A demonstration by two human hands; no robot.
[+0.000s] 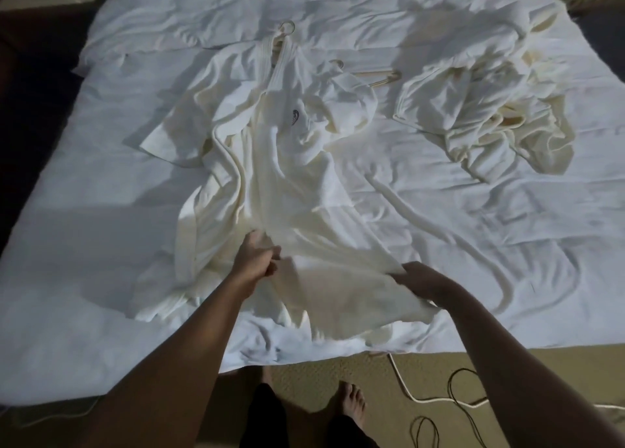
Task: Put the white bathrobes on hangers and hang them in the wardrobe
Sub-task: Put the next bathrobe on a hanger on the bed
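A white bathrobe [270, 163] with a dark crest lies spread lengthwise on the bed, collar at the far end. A pale hanger [287, 27] sits inside its collar with the hook sticking out. My left hand [255, 258] grips the robe's lower front fabric. My right hand [421, 280] pinches the robe's hem edge to the right. A second pale hanger [375, 75] lies on the bed beside the robe's right sleeve. A second white bathrobe [480, 109] lies crumpled at the right of the bed.
The bed [84, 244] is covered in a wrinkled white sheet. A robe belt [439, 224] trails across the sheet at right. Cables [456, 400] lie on the carpet by the bed's near edge, next to my bare feet [351, 403].
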